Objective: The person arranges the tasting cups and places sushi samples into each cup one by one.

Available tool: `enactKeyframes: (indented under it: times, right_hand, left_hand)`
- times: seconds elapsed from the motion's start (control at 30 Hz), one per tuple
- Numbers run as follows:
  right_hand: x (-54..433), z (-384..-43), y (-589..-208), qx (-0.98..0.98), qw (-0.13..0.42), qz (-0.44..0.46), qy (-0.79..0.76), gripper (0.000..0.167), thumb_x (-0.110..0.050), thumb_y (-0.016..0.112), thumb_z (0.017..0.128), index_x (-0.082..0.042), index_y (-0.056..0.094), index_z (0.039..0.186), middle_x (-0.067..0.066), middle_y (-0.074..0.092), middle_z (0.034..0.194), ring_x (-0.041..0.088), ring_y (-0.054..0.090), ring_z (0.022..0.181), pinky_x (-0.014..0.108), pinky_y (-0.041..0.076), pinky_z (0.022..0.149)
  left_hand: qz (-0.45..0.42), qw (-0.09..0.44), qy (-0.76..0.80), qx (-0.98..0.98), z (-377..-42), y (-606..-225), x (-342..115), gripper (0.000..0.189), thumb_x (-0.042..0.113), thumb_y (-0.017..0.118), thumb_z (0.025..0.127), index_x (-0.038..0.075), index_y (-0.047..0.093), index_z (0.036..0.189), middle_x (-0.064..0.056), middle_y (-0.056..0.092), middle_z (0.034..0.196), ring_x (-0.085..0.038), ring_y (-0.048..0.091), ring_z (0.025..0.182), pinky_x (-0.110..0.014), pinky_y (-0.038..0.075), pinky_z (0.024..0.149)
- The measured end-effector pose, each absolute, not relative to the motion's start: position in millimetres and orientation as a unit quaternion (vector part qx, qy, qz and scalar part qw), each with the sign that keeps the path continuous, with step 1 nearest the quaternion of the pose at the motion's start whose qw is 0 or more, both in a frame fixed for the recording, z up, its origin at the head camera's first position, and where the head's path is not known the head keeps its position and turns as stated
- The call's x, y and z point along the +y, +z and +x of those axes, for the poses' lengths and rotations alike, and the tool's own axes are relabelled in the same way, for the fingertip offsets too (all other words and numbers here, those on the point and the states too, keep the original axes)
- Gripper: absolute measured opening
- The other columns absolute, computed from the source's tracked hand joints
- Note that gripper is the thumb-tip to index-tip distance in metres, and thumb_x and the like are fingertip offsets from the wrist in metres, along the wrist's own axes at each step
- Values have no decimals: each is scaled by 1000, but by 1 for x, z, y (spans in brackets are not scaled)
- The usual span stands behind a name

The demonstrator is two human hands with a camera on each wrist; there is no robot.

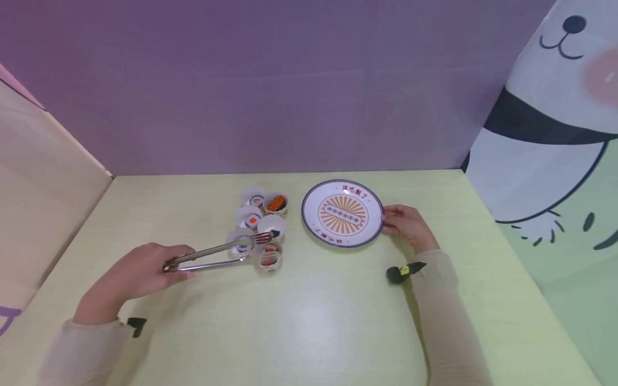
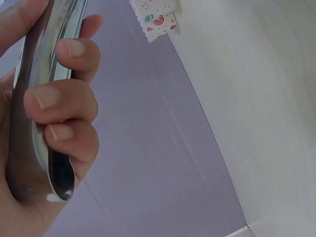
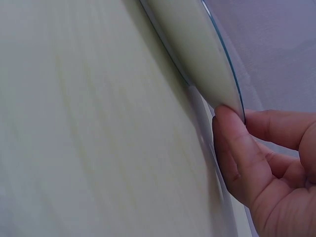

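Note:
A pair of metal tongs [image 1: 207,252] is gripped in my left hand [image 1: 145,271], its fingers curled round the handle in the left wrist view. The fork-like tips are spread apart over the nearest sushi pieces, one tip above a red-topped sushi piece [image 1: 269,258] in a paper cup. Whether the tips touch anything I cannot tell. My right hand [image 1: 409,225] pinches the right rim of a white plate [image 1: 309,214] with a dark blue edge and an orange ray pattern. In the right wrist view the thumb and a finger hold the plate's edge [image 3: 232,64].
Several sushi pieces in small paper cups cluster left of the plate, among them an orange-topped one [image 1: 277,203] at the back. A purple wall [image 1: 289,107] borders the pale table [image 1: 309,332] behind. Panels stand on both sides, the right one with a panda drawing [image 1: 545,134].

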State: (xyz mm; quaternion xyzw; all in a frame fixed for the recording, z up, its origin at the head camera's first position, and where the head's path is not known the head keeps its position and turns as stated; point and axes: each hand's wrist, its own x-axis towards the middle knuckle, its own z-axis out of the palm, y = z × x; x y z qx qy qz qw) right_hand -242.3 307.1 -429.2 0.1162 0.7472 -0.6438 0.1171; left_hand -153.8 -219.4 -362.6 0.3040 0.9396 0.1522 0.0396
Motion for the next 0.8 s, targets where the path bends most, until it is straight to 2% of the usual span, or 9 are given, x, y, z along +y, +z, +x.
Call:
enactKeyframes:
  times: [0.47, 0.8]
  right_hand:
    - [307, -243, -427, 746, 116, 120, -645, 44, 4, 52, 92, 12, 37, 133, 8, 54, 100, 6, 61, 74, 21, 52, 76]
    - [307, -242, -427, 743, 115, 117, -649, 44, 5, 51, 92, 13, 37, 133, 4, 56, 95, 6, 61, 72, 21, 53, 75]
  left_hand:
    - [305, 28, 177, 935, -153, -366, -219, 27, 25, 70, 85, 16, 63, 109, 19, 42, 61, 3, 33, 50, -20, 32, 49]
    - [261, -13, 169, 950, -153, -369, -218, 30, 30, 64, 90, 14, 55, 114, 13, 47, 64, -2, 36, 51, -24, 33, 50]
